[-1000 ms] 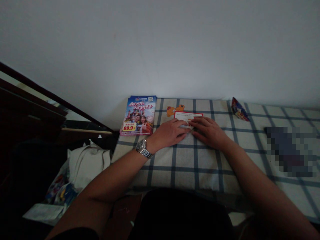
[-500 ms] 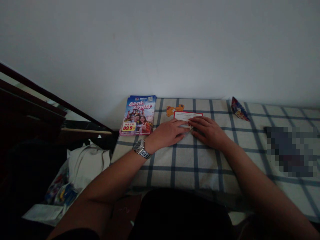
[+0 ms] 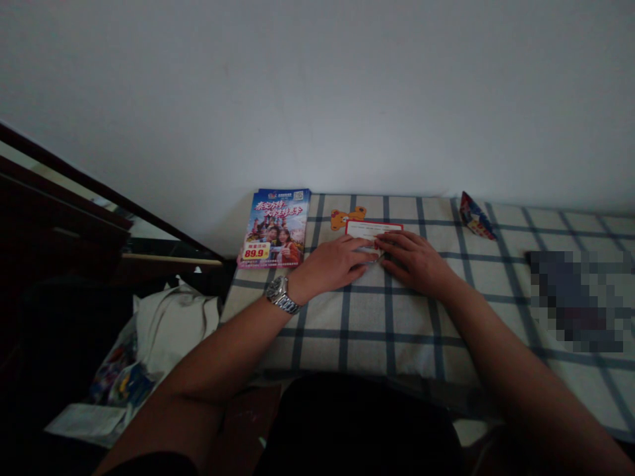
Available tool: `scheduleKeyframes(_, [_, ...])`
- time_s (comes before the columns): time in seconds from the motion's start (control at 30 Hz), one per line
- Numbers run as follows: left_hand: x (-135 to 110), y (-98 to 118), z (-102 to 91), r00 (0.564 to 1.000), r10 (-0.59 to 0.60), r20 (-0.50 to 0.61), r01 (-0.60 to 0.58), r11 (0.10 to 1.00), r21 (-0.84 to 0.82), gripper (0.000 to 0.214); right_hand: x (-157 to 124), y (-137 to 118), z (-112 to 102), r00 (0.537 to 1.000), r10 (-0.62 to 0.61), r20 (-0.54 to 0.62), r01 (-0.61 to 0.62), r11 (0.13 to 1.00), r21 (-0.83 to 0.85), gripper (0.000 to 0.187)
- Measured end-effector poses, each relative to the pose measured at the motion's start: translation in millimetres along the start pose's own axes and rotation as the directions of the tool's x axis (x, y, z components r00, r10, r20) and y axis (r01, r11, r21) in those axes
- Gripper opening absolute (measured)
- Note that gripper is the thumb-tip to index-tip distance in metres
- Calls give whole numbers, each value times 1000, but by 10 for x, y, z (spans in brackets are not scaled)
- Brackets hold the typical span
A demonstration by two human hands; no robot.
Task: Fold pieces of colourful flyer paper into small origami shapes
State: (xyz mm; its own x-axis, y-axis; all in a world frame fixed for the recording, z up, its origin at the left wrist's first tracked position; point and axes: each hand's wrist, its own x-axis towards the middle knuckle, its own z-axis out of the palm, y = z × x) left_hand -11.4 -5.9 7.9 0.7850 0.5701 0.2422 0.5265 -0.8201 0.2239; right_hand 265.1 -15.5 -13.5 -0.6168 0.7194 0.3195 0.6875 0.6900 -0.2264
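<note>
Cloth point(image 3: 367, 314) stretches between front edge point(image 3: 272, 368) and my left hand point(image 3: 338, 264), right hand point(image 3: 413, 263). Paper point(image 3: 370, 229) lies under both; can't tell if either pinches.

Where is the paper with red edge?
In the head view, the paper lies right of centre, beside the orange bear, partly under the left hand and right hand.

A left hand point(image 3: 337, 264) and right hand point(image 3: 415, 264) rest on a red-edged sheet point(image 3: 361, 230) over checked cloth point(image 3: 367, 314), a flyer stack point(image 3: 278, 221) at their nine o'clock, folded paper point(image 3: 473, 217) at two
</note>
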Motion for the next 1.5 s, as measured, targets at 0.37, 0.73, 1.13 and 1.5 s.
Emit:
scheduleKeyframes(0.37, [-1, -4, -11, 1000, 1, 8, -1, 1000, -2, 34, 1, 24, 20, 1000, -12, -3, 12, 1000, -2, 50])
scheduleKeyframes(0.73, [17, -103, -29, 1000, -17, 10, 18, 992, -127, 32, 1, -6, -2, 1000, 13, 28, -12, 1000, -9, 50])
scheduleKeyframes(1.13, [-16, -32, -63, 999, 25, 30, -23, 998, -57, 41, -6, -7, -7, 1000, 11, 16, -11, 1000, -1, 50])
scheduleKeyframes(1.5, [-3, -130, -56, 1000, 25, 9, -23, 986, -162, 33, 7, 11, 3, 1000, -8, -5, 8, 999, 34, 49])
